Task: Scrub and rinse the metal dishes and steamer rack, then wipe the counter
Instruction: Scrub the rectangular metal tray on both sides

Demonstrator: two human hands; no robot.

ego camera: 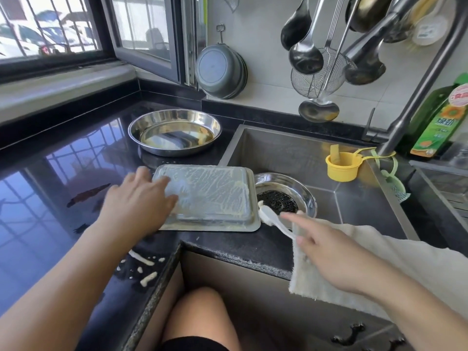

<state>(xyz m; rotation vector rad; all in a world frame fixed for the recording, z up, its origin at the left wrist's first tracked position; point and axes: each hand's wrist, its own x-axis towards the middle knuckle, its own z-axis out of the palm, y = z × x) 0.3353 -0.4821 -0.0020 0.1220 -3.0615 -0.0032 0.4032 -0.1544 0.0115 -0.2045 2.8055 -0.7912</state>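
A rectangular metal tray (212, 196) lies upside down on the black counter (50, 188), smeared with pale batter and overhanging the sink edge. My left hand (138, 198) rests open on the tray's left side. A round metal dish (286, 191) sits in the sink (354, 198) with a black perforated steamer rack (277, 202) inside it and a white brush (272, 220) lying on its rim. My right hand (326, 252) hovers open above a cream cloth (379, 262) draped over the sink's front edge, fingers pointing toward the brush. A second round metal dish (174, 131) stands on the counter behind.
Batter crumbs (144, 269) lie on the counter near its front edge. A yellow measuring cup (342, 165) hangs inside the sink under the tap (415, 89). A green detergent bottle (440, 117) stands at the right. Ladles (304, 54) and a basin (220, 69) hang on the wall.
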